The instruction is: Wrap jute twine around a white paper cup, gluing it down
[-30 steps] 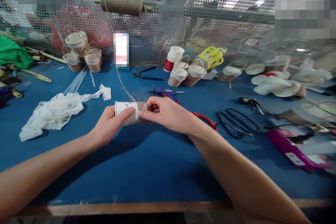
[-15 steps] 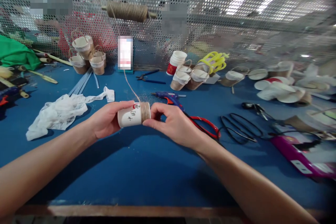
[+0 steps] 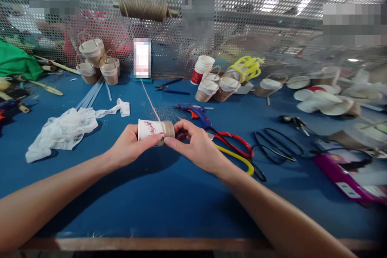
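Note:
Both my hands hold a white paper cup (image 3: 150, 129) lying sideways above the blue table (image 3: 169, 197). Its right end is wrapped in brown twine. My left hand (image 3: 127, 149) grips the cup's open left end. My right hand (image 3: 195, 145) pinches the wrapped end with thumb and fingers. A strand of twine (image 3: 146, 96) runs from the cup up to a twine spool (image 3: 143, 9) hung on the mesh wall.
A blue glue gun (image 3: 193, 111), red and yellow scissors (image 3: 236, 149) and black scissors (image 3: 273, 145) lie right of my hands. White lace (image 3: 66, 127) lies left. Finished twine-wrapped cups (image 3: 96, 62) and stacked cups (image 3: 202, 68) stand at the back, with pliers (image 3: 169, 86). A purple tool (image 3: 347, 173) is far right.
The cup has turned in my hands, so a red print now faces up. Both hands stay around the cup.

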`<state>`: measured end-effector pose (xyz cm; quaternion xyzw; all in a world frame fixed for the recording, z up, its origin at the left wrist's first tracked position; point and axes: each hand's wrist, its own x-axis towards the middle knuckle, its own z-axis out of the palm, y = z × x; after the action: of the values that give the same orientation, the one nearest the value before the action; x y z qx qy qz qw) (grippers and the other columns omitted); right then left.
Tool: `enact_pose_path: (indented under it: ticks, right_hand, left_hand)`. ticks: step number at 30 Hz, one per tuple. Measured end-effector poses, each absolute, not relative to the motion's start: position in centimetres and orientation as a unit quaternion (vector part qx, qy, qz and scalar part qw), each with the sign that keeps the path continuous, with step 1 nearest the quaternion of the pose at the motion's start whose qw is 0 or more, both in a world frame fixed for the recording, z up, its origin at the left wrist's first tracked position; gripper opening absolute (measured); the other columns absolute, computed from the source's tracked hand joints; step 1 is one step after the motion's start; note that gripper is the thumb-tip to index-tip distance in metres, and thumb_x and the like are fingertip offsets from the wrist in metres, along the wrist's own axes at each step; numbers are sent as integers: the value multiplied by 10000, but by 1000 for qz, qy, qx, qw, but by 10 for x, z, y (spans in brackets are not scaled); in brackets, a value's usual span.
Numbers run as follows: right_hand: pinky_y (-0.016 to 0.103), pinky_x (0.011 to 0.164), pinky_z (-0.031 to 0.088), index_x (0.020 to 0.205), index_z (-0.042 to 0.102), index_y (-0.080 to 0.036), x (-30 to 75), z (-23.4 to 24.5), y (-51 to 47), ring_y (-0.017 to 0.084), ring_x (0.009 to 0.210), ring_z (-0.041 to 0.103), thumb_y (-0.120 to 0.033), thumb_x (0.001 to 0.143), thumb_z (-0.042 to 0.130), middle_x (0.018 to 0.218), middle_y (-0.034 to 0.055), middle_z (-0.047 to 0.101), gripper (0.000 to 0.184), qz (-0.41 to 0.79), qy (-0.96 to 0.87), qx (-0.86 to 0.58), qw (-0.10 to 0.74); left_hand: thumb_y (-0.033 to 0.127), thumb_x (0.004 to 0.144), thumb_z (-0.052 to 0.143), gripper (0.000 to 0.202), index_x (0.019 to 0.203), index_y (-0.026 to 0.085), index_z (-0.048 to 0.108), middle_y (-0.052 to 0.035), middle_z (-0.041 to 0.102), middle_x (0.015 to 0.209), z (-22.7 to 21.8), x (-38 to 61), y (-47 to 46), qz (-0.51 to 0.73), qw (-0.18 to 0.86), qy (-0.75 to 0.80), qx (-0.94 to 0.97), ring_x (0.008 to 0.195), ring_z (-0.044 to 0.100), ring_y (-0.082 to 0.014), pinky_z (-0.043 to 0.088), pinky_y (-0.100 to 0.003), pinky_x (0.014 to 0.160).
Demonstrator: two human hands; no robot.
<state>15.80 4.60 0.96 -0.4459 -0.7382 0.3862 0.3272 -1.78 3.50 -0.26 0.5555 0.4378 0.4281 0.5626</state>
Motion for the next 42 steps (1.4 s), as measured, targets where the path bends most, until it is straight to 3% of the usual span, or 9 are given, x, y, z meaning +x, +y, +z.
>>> enact_pose_path:
  ticks: [3,8,19,26,30,33,35,37,42]
  right_hand:
    - [243,552,411,748,471,-185,156,7,44,99,598,480,-345,710,593,697,-14,529,205,376,-737,-455,330]
    - [244,561,409,719,460,-183,155,8,43,99,596,482,-330,714,582,667,-17,523,191,354,-739,-470,328]
    - [240,515,364,700,404,-192,156,1,46,87,565,404,-398,711,583,645,-34,448,273,381,-735,-465,315]
    - [252,547,402,738,477,-170,159,8,49,97,589,465,-370,748,538,680,-5,515,210,433,-717,-461,294]
    - [255,589,443,821,548,-146,173,17,63,109,640,536,-271,748,520,749,31,586,147,434,-678,-483,346]
    - [247,583,444,850,560,-138,192,26,80,99,587,532,-222,755,481,697,19,584,149,353,-669,-524,390]
    - [250,568,428,912,558,-139,206,30,93,103,540,519,-240,803,397,616,4,570,219,243,-687,-580,365]
    - [266,565,403,899,573,-154,218,30,105,128,546,528,-297,830,346,573,10,571,277,126,-700,-646,275]
    - [282,517,342,530,543,-192,230,10,129,175,539,532,-341,620,618,528,25,565,189,110,-722,-668,140]
  left_hand:
    - [255,711,603,222,886,133,666,-33,678,779,-3,-17,33,414,544,429,591,630,560,-105,442,-194,575]
    - [258,712,588,168,776,116,651,-16,648,700,-5,-16,32,395,524,436,616,584,519,-91,423,-190,548]
    - [201,619,665,184,792,140,650,11,626,671,-4,-14,34,371,603,446,548,580,508,-90,421,-207,587]
    - [209,612,672,155,740,126,647,2,623,656,-6,-12,33,404,593,459,524,560,501,-87,417,-201,559]
    - [206,610,681,149,722,118,640,10,608,628,-7,-12,34,402,594,462,521,537,481,-75,397,-187,529]
    - [204,605,686,143,713,121,641,1,620,638,-6,-13,33,397,605,458,516,552,500,-83,406,-196,546]
    - [208,604,689,152,726,128,648,-7,636,658,-5,-13,32,396,612,454,512,570,518,-94,417,-208,570]
    - [209,599,692,148,719,132,652,-10,641,656,-5,-13,32,397,613,454,510,570,524,-100,420,-214,570]
    - [225,609,690,157,734,136,656,-13,646,668,-6,-14,32,396,612,447,518,581,530,-102,420,-211,572]
